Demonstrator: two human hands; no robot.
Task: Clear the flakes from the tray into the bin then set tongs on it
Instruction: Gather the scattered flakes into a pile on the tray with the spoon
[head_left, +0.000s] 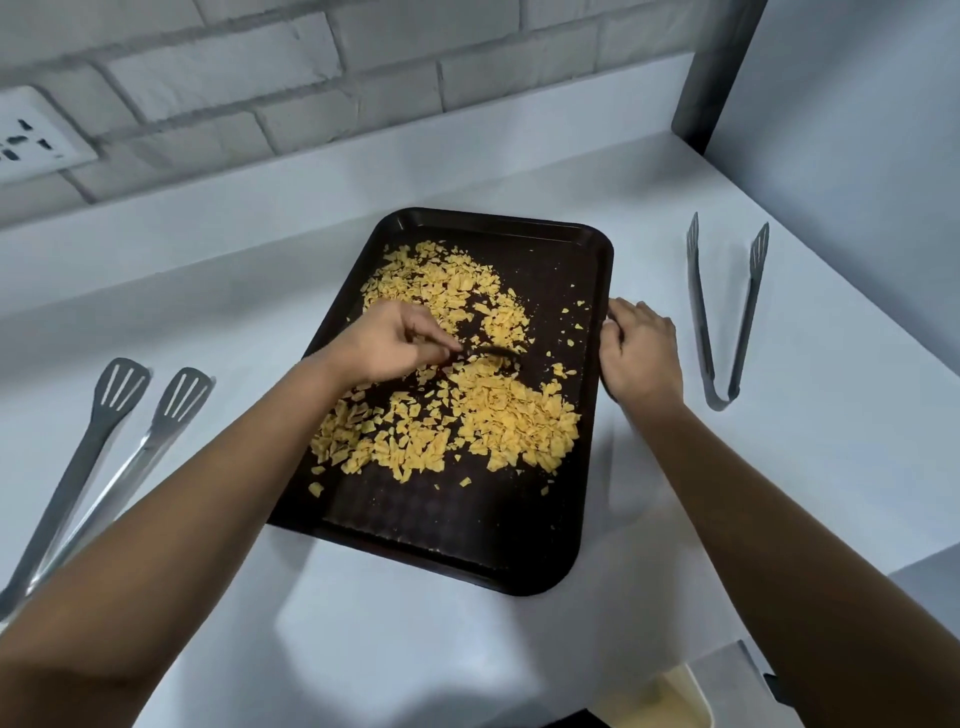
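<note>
Nearest, a cream bin (657, 699) is glimpsed below the tabletop (805, 467) edge. On the tabletop, a dark tray (441, 525) is strewn with yellow flakes (509, 415). A dark, blurred utensil (485, 353) is pinched by the curled left hand (387, 340) among the flakes. The tray's right rim is gripped by the right hand (641, 348). Tongs (724, 312) are laid right; a second pair (98, 457) left. No writing is legible.

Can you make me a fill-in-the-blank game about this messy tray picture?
1. The yellow flakes lie on a dark ____.
2. The left hand holds a dark ____ over the flakes.
3. The right hand grips the tray's ____ edge.
4. Tongs lie on the ____, not on the tray.

Missing words: tray; spoon; right; counter
</note>
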